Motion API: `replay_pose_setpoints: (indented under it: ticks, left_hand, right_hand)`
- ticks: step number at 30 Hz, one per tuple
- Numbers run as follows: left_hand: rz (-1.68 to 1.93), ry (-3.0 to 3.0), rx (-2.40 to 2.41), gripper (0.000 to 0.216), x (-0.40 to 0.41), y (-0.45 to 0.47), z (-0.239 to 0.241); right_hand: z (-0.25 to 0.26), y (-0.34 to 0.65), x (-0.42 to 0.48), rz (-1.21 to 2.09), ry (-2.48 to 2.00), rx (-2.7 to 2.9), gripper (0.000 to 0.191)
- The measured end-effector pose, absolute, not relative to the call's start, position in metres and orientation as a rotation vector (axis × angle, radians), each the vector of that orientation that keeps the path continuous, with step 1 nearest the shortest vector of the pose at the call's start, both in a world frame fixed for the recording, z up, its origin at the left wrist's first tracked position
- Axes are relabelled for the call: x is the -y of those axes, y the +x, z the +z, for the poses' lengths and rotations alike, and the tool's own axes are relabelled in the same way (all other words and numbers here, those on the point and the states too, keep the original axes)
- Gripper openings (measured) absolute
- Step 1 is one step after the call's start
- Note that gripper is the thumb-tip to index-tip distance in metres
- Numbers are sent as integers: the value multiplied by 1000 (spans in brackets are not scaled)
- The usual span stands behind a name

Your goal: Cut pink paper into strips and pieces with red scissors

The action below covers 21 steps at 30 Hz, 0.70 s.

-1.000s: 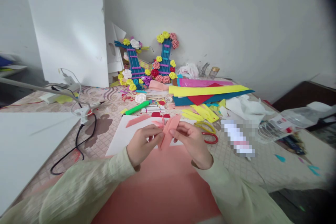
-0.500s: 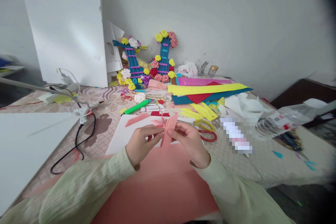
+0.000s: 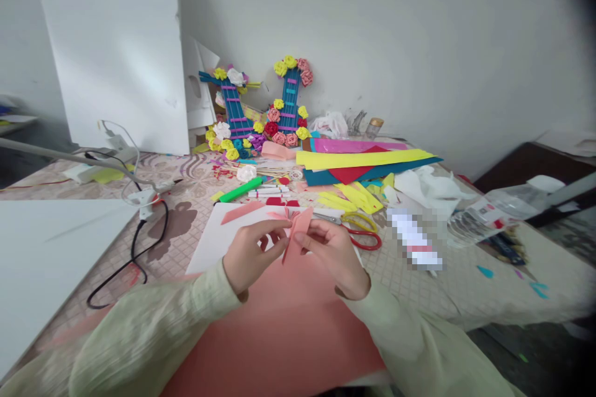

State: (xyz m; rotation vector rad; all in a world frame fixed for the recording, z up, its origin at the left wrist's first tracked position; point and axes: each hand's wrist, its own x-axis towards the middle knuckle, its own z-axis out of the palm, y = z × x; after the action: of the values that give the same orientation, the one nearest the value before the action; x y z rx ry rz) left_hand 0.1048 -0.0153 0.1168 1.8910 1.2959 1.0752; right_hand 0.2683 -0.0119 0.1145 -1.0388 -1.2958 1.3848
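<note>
Between both hands is a folded pink paper strip (image 3: pixel 300 229), tilted upright, with a pinched, fanned pink piece (image 3: pixel 287 213) at its upper left. My left hand (image 3: pixel 254 254) pinches at the strip's left side, thumb and forefinger close together. The thumb of my right hand (image 3: pixel 335 254) presses the strip's right face against the fingers behind it. Below them lies a large pink paper sheet (image 3: pixel 279 329), partly over a white board (image 3: pixel 214 239). Another pink strip (image 3: pixel 242 212) rests on the board. Scissors (image 3: pixel 365 239) with red and yellow handles lie right of my right hand.
Behind stand two blue guitar shapes (image 3: pixel 290 96) trimmed with paper roses. Coloured paper sheets (image 3: pixel 367 161), a green marker (image 3: pixel 241 189) and yellow scraps (image 3: pixel 356 198) lie across the table. A plastic bottle (image 3: pixel 498 214) is at right, a power strip with cables (image 3: pixel 146 201) at left.
The pink strip has turned slightly between my fingers, and its lower end looks narrower. Both hands stay almost in place; the whole view has shifted slightly.
</note>
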Motion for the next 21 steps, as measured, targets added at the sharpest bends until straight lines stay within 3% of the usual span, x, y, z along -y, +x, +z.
replay_pose_setpoints:
  ticks: [21]
  left_hand:
    - [991,2025,-1291,23,17,106,110]
  right_hand:
    - [111,265,13,1386,-1003,1251,12]
